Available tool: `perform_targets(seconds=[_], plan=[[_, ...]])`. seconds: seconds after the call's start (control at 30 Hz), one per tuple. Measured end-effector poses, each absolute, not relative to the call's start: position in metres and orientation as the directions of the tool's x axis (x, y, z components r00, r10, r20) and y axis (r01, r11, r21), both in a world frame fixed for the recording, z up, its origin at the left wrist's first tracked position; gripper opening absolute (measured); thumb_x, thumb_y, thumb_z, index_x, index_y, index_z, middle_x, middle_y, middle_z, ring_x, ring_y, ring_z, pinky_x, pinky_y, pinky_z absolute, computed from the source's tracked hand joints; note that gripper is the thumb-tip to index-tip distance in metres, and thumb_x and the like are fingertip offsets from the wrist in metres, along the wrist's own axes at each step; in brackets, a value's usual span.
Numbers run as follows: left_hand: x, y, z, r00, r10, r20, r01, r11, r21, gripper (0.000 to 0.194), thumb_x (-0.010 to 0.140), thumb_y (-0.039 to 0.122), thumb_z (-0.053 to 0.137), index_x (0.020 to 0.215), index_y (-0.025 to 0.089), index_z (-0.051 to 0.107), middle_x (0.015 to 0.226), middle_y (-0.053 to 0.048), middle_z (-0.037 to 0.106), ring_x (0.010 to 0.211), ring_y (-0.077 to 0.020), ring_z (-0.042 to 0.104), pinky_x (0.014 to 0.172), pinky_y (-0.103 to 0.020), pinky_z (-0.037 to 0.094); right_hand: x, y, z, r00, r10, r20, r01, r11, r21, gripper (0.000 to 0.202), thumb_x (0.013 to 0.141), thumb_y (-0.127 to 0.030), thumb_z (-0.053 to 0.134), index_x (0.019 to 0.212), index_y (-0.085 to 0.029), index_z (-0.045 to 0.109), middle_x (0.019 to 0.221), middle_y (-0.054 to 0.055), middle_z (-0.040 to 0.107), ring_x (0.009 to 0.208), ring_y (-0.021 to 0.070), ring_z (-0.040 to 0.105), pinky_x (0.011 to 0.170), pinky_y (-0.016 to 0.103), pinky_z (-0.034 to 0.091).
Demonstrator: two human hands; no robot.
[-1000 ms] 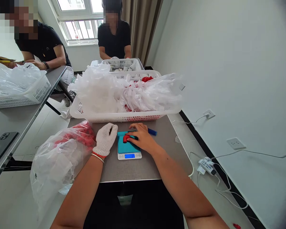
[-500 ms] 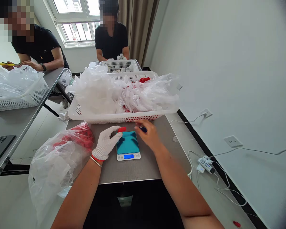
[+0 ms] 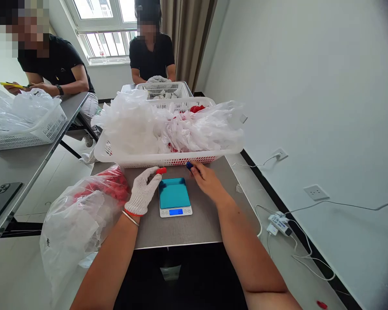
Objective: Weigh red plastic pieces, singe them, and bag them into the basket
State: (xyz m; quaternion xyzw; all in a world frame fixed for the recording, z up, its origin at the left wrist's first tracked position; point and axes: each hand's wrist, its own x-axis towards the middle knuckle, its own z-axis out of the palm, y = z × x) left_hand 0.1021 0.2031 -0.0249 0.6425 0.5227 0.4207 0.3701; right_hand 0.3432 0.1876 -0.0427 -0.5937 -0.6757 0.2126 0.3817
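Note:
My left hand (image 3: 144, 189), in a white knit glove, pinches a small red piece (image 3: 161, 171) whose exact kind I cannot make out. Bare, my right hand (image 3: 204, 176) grips a small dark blue object (image 3: 189, 165) between thumb and fingers; it is too small to name. Between the hands lies a digital scale (image 3: 176, 212) with a teal weighing plate (image 3: 173, 193) that has nothing on it and a lit blue display. Left of my gloved hand, a clear plastic bag (image 3: 80, 219) holds many red pieces and slumps over the table's left edge.
Behind the scale, a large white basket (image 3: 142, 161) is heaped with plastic bags. Two people sit beyond, one near another white basket (image 3: 181, 88). A phone (image 3: 1, 202) lies on the left table. Cables and a power strip (image 3: 280, 221) lie on the floor at right.
My left hand has drawn slightly left and away from the scale with the red piece. My right hand has shifted a little right, and the blue object now shows at its fingertips.

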Motion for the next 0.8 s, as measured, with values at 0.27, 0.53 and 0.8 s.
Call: perform_targets(seconds=[0.27,0.53,0.8], plan=[[0.106,0.197,-0.028,0.217,0.968,0.125,0.329,-0.193,0.924,0.038,0.085,0.04,0.061,0.114,0.017,0.07,0.095,-0.006,0.072,0.082,-0.0192,0.065,0.076,-0.032,0.054,0.325,0.18,-0.037,0.037,0.969,0.246,0.509,0.193,-0.839,0.066,0.096,-0.069,0.019,0.069,-0.021,0.055,0.069,0.005,0.063,0.07,0.019,0.06,0.065,0.03,0.044],[0.109,0.193,-0.033,0.31,0.942,0.127,0.34,-0.234,0.911,0.038,0.085,0.041,0.062,0.114,0.018,0.069,0.104,-0.007,0.073,0.084,-0.0198,0.065,0.079,-0.034,0.054,0.316,0.178,-0.029,0.098,0.977,0.191,0.701,0.068,-0.71,0.067,0.093,-0.069,0.015,0.049,-0.021,0.033,0.046,0.001,0.041,0.049,0.0138,0.041,0.052,0.029,0.023],[0.111,0.19,-0.03,0.308,0.946,0.103,0.263,-0.188,0.946,0.037,0.084,0.04,0.064,0.114,0.018,0.069,0.107,-0.007,0.073,0.087,-0.0202,0.066,0.079,-0.034,0.055,0.308,0.175,-0.031,0.077,0.978,0.196,0.848,0.039,-0.528,0.063,0.098,-0.05,0.022,0.05,-0.02,0.051,0.049,0.004,0.052,0.05,0.0147,0.044,0.052,0.03,0.018]])
